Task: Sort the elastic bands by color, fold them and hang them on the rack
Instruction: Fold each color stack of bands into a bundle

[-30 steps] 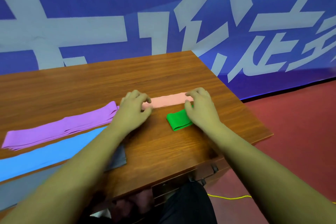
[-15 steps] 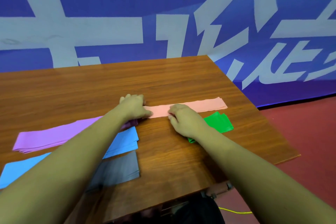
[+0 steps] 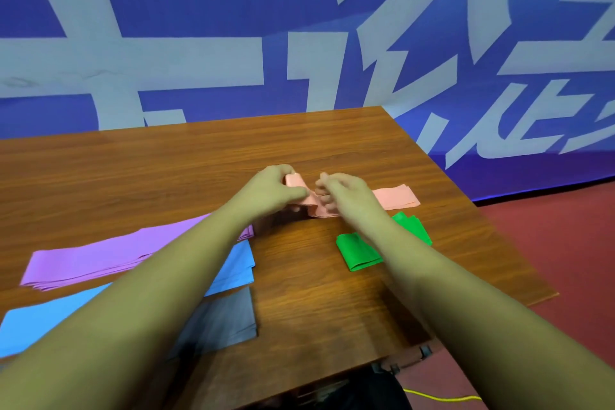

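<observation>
Half a sec ago the salmon-pink flat elastic band [image 3: 396,198] lay flat along the brown wooden table [image 3: 199,160], both hands pressing its left end. Now that end is up off the surface & curling over. The left hand [image 3: 269,191] pinches the raised end betw. thumb & fingers. The right hand [image 3: 346,196], just beside it, has its fingers curled onto the band at the bend and grips it there. The rest of the band is flat on the table, its far end twd the right edge.

Reading: first fold of the pink band is starting, not creased yet.

The bright green folded elastic band [image 3: 361,251] sits betw. the pink one & the near edge, partly under the right forearm, and looks done. The long purple elastic band [image 3: 100,260], light blue elastic band [image 3: 233,273] & grey elastic band [image 3: 226,319] lie side by side twd the near-left corner, laid out by colour. No rack in view, so hanging is probably a good way off.
</observation>
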`<control>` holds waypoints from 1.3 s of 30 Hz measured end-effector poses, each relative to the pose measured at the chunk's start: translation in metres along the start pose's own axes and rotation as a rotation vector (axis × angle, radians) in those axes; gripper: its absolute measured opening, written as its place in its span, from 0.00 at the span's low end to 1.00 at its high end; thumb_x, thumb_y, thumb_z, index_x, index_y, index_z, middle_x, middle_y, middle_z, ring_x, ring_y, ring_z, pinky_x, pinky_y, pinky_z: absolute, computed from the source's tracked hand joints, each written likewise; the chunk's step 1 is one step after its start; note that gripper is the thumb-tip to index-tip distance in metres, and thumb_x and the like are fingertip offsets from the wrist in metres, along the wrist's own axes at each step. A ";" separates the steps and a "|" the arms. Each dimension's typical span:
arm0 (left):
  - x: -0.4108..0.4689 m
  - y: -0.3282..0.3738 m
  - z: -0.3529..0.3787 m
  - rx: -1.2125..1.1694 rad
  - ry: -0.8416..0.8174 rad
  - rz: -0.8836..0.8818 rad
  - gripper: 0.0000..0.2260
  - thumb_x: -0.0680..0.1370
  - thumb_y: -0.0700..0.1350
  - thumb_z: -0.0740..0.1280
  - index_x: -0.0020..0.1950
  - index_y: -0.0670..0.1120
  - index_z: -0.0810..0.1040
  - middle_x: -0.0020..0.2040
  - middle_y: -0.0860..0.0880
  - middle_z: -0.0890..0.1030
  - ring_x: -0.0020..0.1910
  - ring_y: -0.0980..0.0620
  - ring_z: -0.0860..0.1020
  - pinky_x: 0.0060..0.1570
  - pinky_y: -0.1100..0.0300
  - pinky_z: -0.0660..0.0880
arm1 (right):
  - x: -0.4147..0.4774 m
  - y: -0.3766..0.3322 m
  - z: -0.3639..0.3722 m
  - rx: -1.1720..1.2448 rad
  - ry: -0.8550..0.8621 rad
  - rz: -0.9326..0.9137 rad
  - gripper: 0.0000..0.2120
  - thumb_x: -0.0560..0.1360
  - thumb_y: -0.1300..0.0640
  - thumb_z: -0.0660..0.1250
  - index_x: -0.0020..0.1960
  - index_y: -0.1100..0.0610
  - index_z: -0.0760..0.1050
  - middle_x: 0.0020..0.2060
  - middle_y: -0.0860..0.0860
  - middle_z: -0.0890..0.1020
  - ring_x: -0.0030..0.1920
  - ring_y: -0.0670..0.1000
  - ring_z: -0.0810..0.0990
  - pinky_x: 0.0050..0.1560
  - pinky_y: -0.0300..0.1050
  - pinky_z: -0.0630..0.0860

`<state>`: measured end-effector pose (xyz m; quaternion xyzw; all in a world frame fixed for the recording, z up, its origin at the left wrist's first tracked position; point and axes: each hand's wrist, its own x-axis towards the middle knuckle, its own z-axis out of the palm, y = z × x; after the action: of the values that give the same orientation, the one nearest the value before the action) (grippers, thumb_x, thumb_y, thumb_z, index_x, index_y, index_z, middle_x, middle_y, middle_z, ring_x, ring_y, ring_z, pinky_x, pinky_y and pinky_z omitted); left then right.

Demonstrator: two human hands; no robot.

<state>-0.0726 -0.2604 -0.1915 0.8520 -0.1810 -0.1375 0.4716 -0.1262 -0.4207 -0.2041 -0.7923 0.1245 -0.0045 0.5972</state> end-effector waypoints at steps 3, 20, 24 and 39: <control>0.000 0.012 0.012 -0.121 -0.065 0.044 0.10 0.72 0.49 0.75 0.50 0.48 0.80 0.41 0.53 0.82 0.34 0.61 0.77 0.36 0.67 0.75 | 0.000 -0.014 -0.006 0.491 -0.116 0.229 0.24 0.80 0.42 0.61 0.58 0.63 0.76 0.51 0.61 0.85 0.53 0.62 0.83 0.59 0.59 0.78; 0.030 -0.008 0.065 0.021 -0.149 0.186 0.41 0.65 0.56 0.79 0.73 0.54 0.62 0.68 0.53 0.71 0.66 0.56 0.72 0.67 0.58 0.69 | 0.012 -0.023 -0.076 0.500 0.001 0.330 0.10 0.76 0.67 0.68 0.57 0.66 0.74 0.51 0.64 0.80 0.52 0.62 0.83 0.45 0.54 0.84; 0.041 -0.007 0.078 0.115 -0.099 0.158 0.28 0.69 0.50 0.76 0.66 0.53 0.69 0.60 0.51 0.77 0.55 0.53 0.76 0.57 0.54 0.74 | 0.019 -0.019 -0.099 0.331 0.023 0.311 0.12 0.77 0.64 0.68 0.59 0.67 0.73 0.55 0.62 0.80 0.53 0.61 0.84 0.38 0.46 0.84; 0.048 -0.011 0.092 0.384 -0.095 0.292 0.14 0.72 0.53 0.72 0.54 0.58 0.71 0.56 0.54 0.73 0.58 0.52 0.69 0.61 0.51 0.66 | 0.040 0.044 -0.130 -0.534 0.370 0.197 0.11 0.75 0.55 0.72 0.55 0.56 0.75 0.49 0.50 0.78 0.48 0.50 0.78 0.43 0.43 0.75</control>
<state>-0.0647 -0.3449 -0.2518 0.8833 -0.3471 -0.0708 0.3071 -0.1162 -0.5627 -0.2141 -0.8906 0.3038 -0.0578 0.3336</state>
